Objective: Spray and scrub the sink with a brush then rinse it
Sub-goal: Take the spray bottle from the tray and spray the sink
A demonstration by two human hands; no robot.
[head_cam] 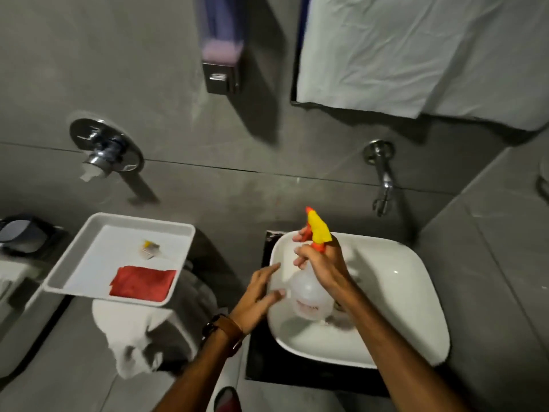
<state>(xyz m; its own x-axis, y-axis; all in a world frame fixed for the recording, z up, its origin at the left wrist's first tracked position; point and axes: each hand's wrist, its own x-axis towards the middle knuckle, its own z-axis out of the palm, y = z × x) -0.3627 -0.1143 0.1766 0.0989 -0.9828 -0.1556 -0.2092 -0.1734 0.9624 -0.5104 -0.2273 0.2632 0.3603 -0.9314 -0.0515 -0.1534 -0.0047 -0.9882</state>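
Note:
A white oval sink point(401, 292) sits on a dark base at the lower right. Over its left half my right hand point(323, 263) grips the neck of a clear spray bottle point(309, 295) with a yellow and orange trigger head, nozzle pointing up toward the wall. My left hand point(260, 295) hovers open beside the bottle's body at the sink's left rim, fingers spread, thumb close to the bottle. A small brush point(148, 248) with a yellow handle lies in a white tray point(74, 263) to the left, next to a red cloth point(142, 282).
A wall tap point(381, 171) sticks out above the sink. A round chrome valve point(105, 147) is on the wall at left, a soap dispenser point(221, 49) higher up, and a white sheet point(416, 49) hangs at top right. A crumpled white cloth point(130, 337) lies under the tray.

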